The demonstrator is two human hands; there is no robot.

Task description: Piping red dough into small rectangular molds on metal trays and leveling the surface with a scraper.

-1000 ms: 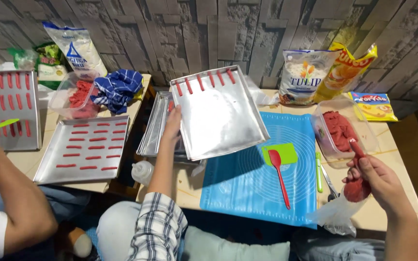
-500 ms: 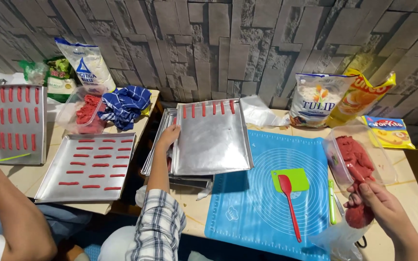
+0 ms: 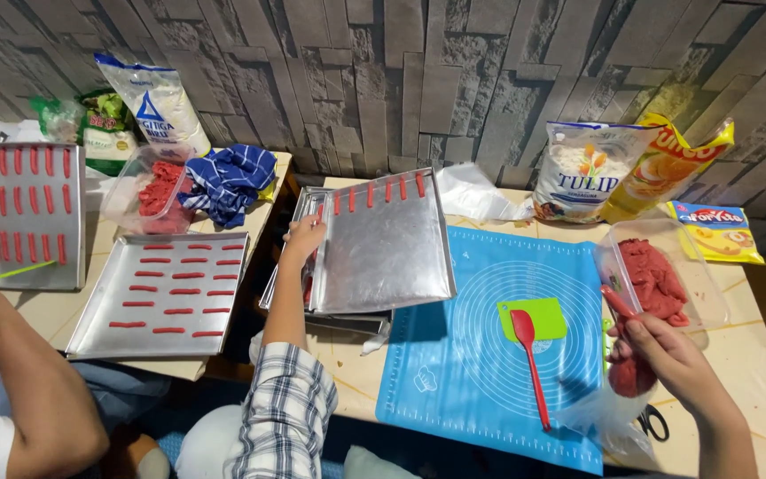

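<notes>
Tray (image 3: 383, 257) left of mat (image 3: 489, 355); spatula (image 3: 529, 355) on mat.

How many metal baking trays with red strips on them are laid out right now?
3: one at far left, one lower left, and one top of the middle stack, touched by the left hand. Stacked trays beneath it are mostly hidden.

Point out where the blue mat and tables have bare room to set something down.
Free: the blue mat between the metal tray and red spatula. Crowded: the mat's right edge by the dough tub and right hand.
</notes>
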